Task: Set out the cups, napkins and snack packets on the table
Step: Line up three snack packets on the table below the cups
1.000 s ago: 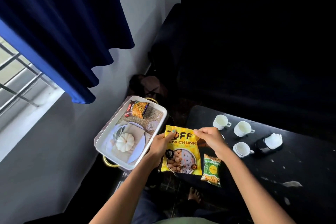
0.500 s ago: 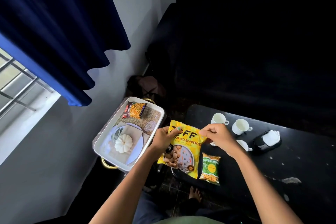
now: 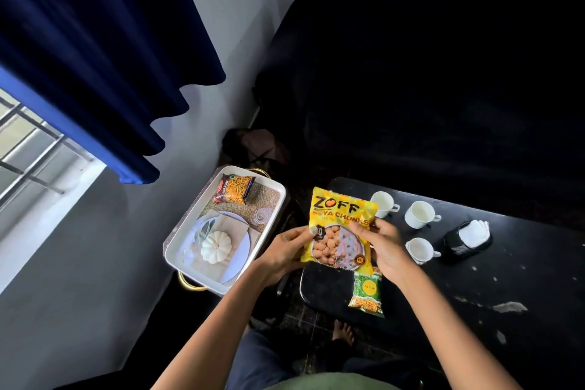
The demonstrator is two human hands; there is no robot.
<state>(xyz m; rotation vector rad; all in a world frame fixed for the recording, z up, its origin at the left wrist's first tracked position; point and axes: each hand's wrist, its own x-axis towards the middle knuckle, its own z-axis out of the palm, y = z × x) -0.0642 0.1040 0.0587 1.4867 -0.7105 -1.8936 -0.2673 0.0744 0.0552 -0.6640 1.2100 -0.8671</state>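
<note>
Sofa (image 3: 443,73): black and matte, fills the far side; its surface detail is lost in shadow.
Curtain (image 3: 95,41): dark blue cloth in soft folds, hanging over a barred window.
Worktop (image 3: 522,279): black, low, with a rounded corner; the finish is scuffed and shows pale chipped patches.
Tray (image 3: 177,237): white, rectangular, with raised walls and gold loop handles; it sits left of the worktop. Its base carries a printed place-setting picture with a pumpkin.
Change: a second ago the yellow packet (image 3: 340,231) hung tilted and lower between tray and worktop. It now stands upright, label facing the camera, over the worktop's near-left corner.
Meaning (judgement): the transfer from the tray is nearly done; the packet still has to be laid down.
Yellow packet: glossy, crinkled foil pillow, large, held clear of the worktop.
Left hand (image 3: 285,250): grips the packet's lower left edge, thumb on the front.
Right hand (image 3: 384,247): grips the right edge, fingers curled round it.
Green packet (image 3: 367,293): small foil pouch, lying flat on the worktop just below the yellow one.
Red-orange packet (image 3: 234,188): small and glossy, not yet taken from the tray's far end.
Cups (image 3: 419,215): three, white glazed, handled, clustered on the worktop.
Napkins (image 3: 473,231): white, crumpled, in a dark holder beside the cups.
</note>
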